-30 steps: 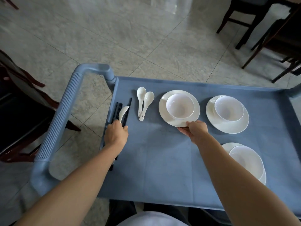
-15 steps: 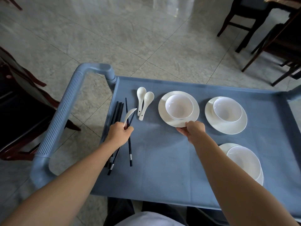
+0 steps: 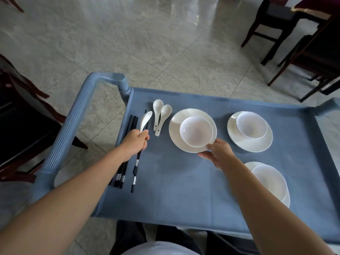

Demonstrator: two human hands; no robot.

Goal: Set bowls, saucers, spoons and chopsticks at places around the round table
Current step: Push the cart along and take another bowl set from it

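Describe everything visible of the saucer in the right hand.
The saucer is round, plain white and glossy like glazed ceramic, with a shallow upturned rim. A white bowl sits upright on it, off-centre toward its right. The right hand pinches its near edge, thumb on the rim, fingers underneath. It is over the blue cart top, right of two loose spoons; whether it has lifted off cannot be told.

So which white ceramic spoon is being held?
The leftmost white ceramic spoon, gripped by the left hand; the other two spoons lie untouched beside it.
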